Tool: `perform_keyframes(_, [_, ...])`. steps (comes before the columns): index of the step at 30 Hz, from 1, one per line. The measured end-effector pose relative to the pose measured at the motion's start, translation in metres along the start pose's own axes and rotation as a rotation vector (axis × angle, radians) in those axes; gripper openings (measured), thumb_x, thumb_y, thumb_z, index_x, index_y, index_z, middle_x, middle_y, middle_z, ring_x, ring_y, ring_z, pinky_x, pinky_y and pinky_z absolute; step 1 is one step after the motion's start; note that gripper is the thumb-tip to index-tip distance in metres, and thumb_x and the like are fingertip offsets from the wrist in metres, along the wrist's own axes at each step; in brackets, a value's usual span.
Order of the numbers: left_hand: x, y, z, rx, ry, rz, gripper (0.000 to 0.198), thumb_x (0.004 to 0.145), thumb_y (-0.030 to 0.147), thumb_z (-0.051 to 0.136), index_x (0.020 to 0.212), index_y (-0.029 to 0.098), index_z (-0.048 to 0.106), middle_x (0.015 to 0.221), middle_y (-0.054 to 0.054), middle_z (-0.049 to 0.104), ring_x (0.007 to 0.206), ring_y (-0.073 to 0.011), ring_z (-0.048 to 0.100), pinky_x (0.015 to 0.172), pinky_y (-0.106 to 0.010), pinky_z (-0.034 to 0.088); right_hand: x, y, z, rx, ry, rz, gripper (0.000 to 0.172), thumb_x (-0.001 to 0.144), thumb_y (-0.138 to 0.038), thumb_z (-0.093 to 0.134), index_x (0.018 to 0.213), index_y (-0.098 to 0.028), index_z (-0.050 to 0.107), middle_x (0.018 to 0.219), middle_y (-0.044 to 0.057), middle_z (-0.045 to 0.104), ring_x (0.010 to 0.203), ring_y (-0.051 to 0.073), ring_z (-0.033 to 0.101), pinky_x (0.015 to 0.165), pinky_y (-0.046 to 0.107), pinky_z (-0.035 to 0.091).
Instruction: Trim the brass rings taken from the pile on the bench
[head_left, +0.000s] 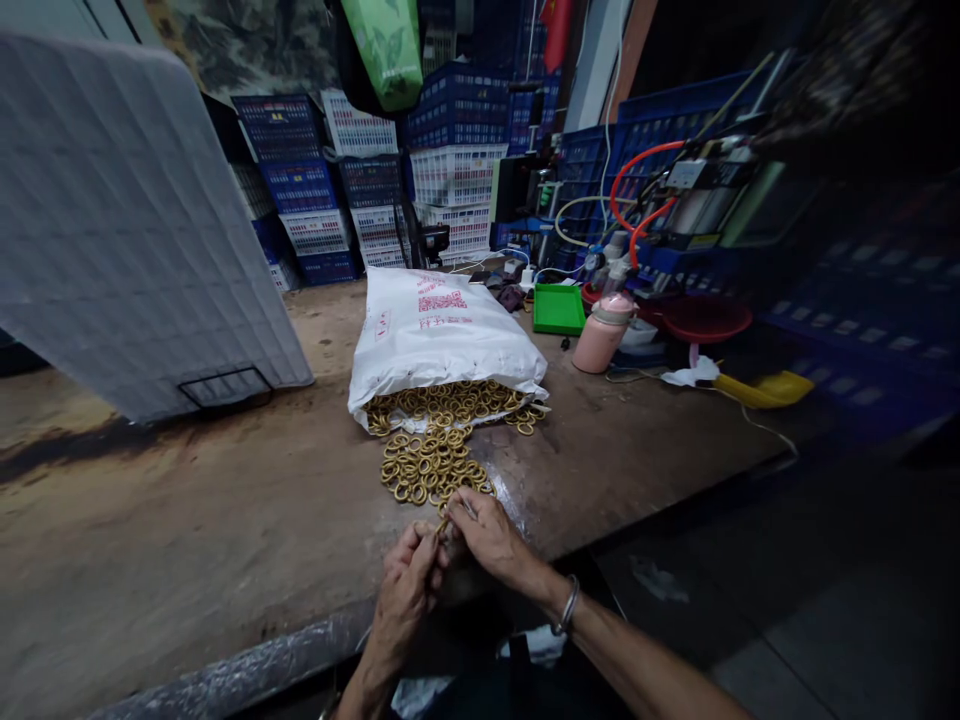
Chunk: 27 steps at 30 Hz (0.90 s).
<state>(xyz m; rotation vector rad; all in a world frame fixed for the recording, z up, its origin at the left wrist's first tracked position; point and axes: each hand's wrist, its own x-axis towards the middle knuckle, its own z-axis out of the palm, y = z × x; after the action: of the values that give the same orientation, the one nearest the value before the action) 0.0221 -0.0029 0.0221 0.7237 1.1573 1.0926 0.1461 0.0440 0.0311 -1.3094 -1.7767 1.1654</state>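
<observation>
My left hand (409, 572) is closed, thumb and fingers pinching a brass-coloured ring (442, 526) at the table's near edge. Beside it my right hand (487, 532) is also closed, its fingertips meeting at the same ring or one right by it; the fingers hide most of it. Just beyond my hands lies a loose pile of brass-coloured rings (427, 468). The pile spills from the open mouth of a white woven sack (450, 335) with red print, which lies on its side with more rings inside.
On the wooden table (187, 540), a tall white ribbed panel (142, 220) stands at left. A pink bottle (601, 335), a green tray (559, 309), a yellow scoop (765, 389) and a red dish (706, 318) sit at right, near a machine with orange hoses (637, 180). Stacked crates (300, 187) line the back.
</observation>
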Motion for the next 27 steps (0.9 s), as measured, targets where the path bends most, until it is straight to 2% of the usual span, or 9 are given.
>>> perform_keyframes(2, [0.001, -0.001, 0.000, -0.007, 0.019, 0.012, 0.036, 0.067, 0.053, 0.056, 0.068, 0.019, 0.044, 0.051, 0.008, 0.046, 0.032, -0.0016, 0.026, 0.031, -0.015, 0.016, -0.002, 0.002, -0.001, -0.131, 0.013, -0.040, 0.018, 0.080, -0.023, 0.038, 0.068, -0.018, 0.049, 0.059, -0.003, 0.049, 0.055, 0.009, 0.044, 0.053, 0.019, 0.030])
perform_keyframes(4, [0.002, -0.002, 0.000, -0.018, 0.040, 0.020, 0.038, 0.065, 0.054, 0.058, 0.067, 0.019, 0.045, 0.050, 0.008, 0.046, 0.032, -0.0016, 0.026, 0.032, -0.015, 0.017, -0.006, 0.002, -0.002, -0.278, -0.029, -0.115, 0.011, 0.075, -0.016, 0.040, 0.071, -0.019, 0.050, 0.062, -0.002, 0.052, 0.058, 0.010, 0.044, 0.054, 0.020, 0.028])
perform_keyframes(9, [0.004, -0.003, 0.001, -0.075, 0.059, 0.072, 0.038, 0.059, 0.050, 0.065, 0.070, 0.018, 0.048, 0.049, 0.008, 0.045, 0.038, -0.0035, 0.032, 0.038, -0.016, 0.024, -0.014, -0.002, -0.002, -0.565, -0.141, -0.174, 0.024, 0.063, -0.008, 0.039, 0.081, -0.020, 0.050, 0.068, 0.000, 0.056, 0.059, 0.013, 0.046, 0.054, 0.023, 0.024])
perform_keyframes(18, [0.000, 0.000, 0.000, 0.067, 0.059, 0.193, 0.032, 0.066, 0.048, 0.061, 0.065, 0.017, 0.050, 0.050, 0.007, 0.042, 0.042, -0.0043, 0.032, 0.040, -0.016, 0.025, -0.013, -0.007, -0.001, -0.679, -0.181, -0.208, 0.029, 0.065, -0.007, 0.038, 0.089, -0.019, 0.048, 0.075, 0.003, 0.060, 0.063, 0.014, 0.051, 0.055, 0.024, 0.024])
perform_keyframes(24, [-0.012, 0.005, 0.005, -0.022, 0.057, 0.013, 0.038, 0.063, 0.054, 0.060, 0.064, 0.018, 0.047, 0.045, 0.008, 0.043, 0.034, -0.0024, 0.026, 0.034, -0.016, 0.016, 0.006, 0.002, -0.005, -0.803, -0.105, -0.084, 0.025, 0.069, -0.007, 0.038, 0.089, -0.017, 0.049, 0.073, 0.005, 0.061, 0.062, 0.015, 0.053, 0.054, 0.025, 0.023])
perform_keyframes(27, [-0.017, 0.006, 0.005, -0.154, 0.051, -0.068, 0.036, 0.064, 0.052, 0.061, 0.069, 0.018, 0.048, 0.052, 0.006, 0.050, 0.035, -0.0023, 0.030, 0.035, -0.015, 0.020, 0.027, 0.008, -0.010, -0.840, -0.024, -0.065, 0.025, 0.069, -0.006, 0.038, 0.089, -0.017, 0.049, 0.073, 0.005, 0.060, 0.061, 0.015, 0.052, 0.053, 0.026, 0.023])
